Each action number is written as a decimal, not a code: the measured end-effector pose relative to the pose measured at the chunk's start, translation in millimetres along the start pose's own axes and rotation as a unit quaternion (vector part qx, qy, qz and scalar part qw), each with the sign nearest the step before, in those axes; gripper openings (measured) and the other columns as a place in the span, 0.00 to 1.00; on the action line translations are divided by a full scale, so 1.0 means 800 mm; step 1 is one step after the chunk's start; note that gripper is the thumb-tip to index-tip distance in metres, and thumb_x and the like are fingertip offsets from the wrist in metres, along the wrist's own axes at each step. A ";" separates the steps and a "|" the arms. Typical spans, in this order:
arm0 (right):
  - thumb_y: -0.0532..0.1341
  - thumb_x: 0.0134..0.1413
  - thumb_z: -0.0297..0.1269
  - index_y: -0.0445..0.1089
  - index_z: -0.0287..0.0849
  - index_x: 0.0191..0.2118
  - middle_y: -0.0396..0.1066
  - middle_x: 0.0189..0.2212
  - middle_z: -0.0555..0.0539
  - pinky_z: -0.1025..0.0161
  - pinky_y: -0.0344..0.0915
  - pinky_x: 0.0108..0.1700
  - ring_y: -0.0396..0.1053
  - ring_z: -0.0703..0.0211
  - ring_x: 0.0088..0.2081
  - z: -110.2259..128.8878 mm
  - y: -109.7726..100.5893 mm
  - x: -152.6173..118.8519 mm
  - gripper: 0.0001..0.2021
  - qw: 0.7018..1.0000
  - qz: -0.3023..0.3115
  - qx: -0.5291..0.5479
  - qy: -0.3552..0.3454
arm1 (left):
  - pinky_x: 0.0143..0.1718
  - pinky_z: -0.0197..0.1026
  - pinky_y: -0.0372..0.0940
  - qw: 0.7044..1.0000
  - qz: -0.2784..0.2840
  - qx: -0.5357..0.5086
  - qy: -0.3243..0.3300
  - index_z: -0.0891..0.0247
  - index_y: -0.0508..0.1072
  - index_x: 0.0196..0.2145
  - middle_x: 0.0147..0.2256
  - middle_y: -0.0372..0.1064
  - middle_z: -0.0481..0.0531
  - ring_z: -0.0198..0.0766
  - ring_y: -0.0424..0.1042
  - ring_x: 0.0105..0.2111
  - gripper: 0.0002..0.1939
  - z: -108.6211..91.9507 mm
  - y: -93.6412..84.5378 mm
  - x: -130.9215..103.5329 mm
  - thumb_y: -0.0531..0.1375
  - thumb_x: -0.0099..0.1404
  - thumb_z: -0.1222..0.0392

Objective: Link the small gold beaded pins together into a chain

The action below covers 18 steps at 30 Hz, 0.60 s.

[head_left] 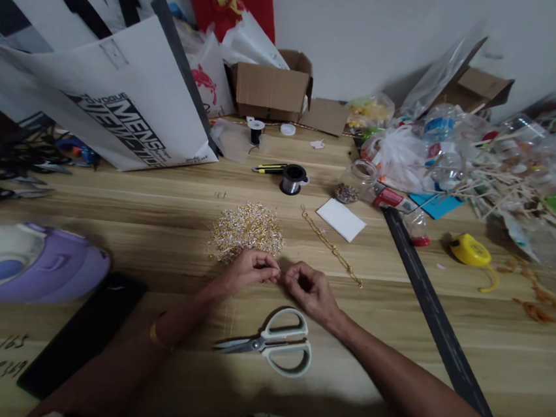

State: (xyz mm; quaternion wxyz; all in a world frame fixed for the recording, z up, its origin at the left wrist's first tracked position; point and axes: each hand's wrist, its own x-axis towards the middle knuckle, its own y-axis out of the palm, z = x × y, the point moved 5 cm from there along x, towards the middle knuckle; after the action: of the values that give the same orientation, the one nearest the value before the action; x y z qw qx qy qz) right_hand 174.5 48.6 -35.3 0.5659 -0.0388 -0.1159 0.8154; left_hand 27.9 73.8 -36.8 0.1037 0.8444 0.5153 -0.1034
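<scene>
My left hand is pinched shut just in front of a pile of small gold and clear beads. Beside it, fingertips almost meeting, my right hand is pinched too. Whatever lies between the fingers is too small to make out. A gold chain stretches over the table to the right of the pile. Nearer to me, scissors with pale handles lie with their blades pointing left.
Behind the beads are a wire spool, a box cutter and a white card. A long black ruler and a yellow tape measure lie right. On the left are a black phone and a large paper bag.
</scene>
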 end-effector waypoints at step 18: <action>0.58 0.55 0.36 0.64 0.39 0.29 0.61 0.22 0.52 0.69 0.55 0.25 0.57 0.66 0.24 0.003 0.000 0.000 0.07 1.000 0.003 -0.011 -0.003 | 0.30 0.34 0.63 1.000 -0.004 -0.013 -0.001 0.70 0.73 0.27 0.23 0.71 0.49 0.32 0.69 0.26 0.10 0.003 -0.001 0.000 0.66 0.49 0.59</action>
State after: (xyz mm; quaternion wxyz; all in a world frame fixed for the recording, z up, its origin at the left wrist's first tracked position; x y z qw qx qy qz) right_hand 174.4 48.2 -33.3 0.5626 -0.0433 -0.1266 0.8159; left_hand 27.1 73.9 -39.1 0.1147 0.8408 0.5200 -0.0977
